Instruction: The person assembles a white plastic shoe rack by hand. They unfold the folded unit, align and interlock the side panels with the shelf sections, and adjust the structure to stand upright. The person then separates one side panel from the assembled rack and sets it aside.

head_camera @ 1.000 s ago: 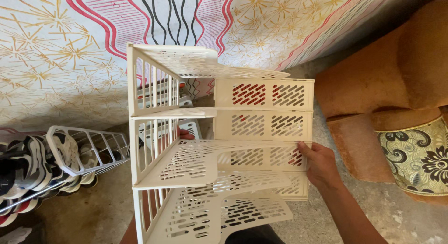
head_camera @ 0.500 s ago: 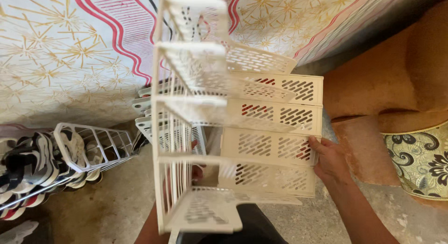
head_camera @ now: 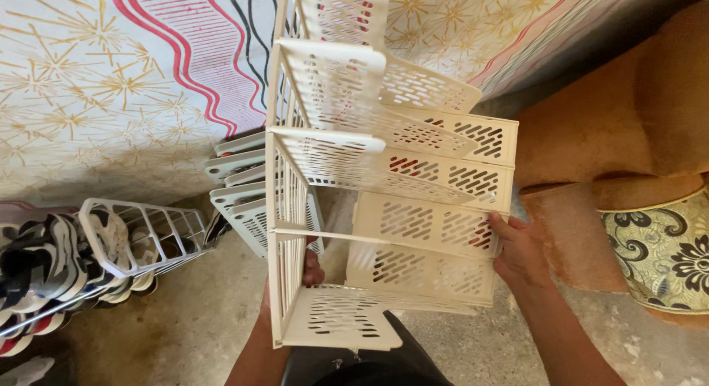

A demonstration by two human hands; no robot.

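Rack swings further left: cream slotted plastic tiered rack point(head_camera: 384, 209) tilting. Right hand point(head_camera: 521, 249) grasps side panel, left hand point(head_camera: 310, 271) grips front post. Looks light, stiff, flexy shelves; hold frame.

Both forearms reach up from below, left hand point(head_camera: 312, 271) mostly hidden with fingers curled in a grip, right hand point(head_camera: 519, 249) clamped, thumb forward.

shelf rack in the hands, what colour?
Cream-white slotted plastic rack, clearest in the head view.
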